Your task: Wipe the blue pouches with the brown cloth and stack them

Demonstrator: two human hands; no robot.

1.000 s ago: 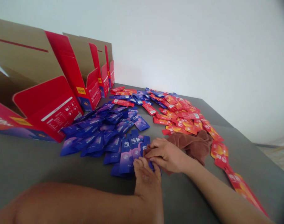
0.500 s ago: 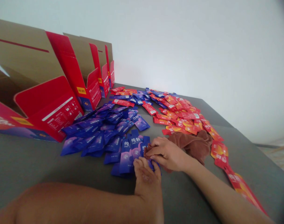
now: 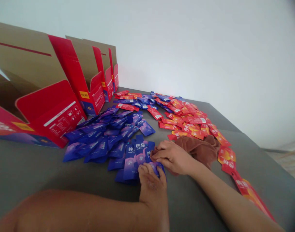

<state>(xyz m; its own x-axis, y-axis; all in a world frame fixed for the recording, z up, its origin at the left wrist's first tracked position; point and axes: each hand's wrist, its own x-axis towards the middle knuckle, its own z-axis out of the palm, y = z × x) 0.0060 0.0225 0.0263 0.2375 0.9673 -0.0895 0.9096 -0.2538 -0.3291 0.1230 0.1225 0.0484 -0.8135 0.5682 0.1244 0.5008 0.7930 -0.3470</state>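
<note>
My left hand (image 3: 152,184) rests on the lower part of a blue-purple pouch (image 3: 154,166), its thumb on one side and its fingers on the other, holding it against the table. My right hand (image 3: 175,157) is closed on a bunched corner of a brown cloth (image 3: 204,149) and presses it onto the upper part of that pouch. Part of the pouch is hidden by both hands. Beside it several more blue pouches (image 3: 131,164) lie face up, overlapping. The rest of the cloth lies crumpled to the right.
A heap of blue pouches (image 3: 96,138) lies to the left. Red-orange pouches (image 3: 193,125) are piled behind and right, with a few trailing toward the near right. Open red cartons (image 3: 57,119) stand along the left of the grey table (image 3: 89,183), and a white wall rises behind.
My right hand has shifted the cloth corner very slightly on the pouch, uncovering a little more of its lower part. My left hand stays in place. The whole view has moved slightly.
</note>
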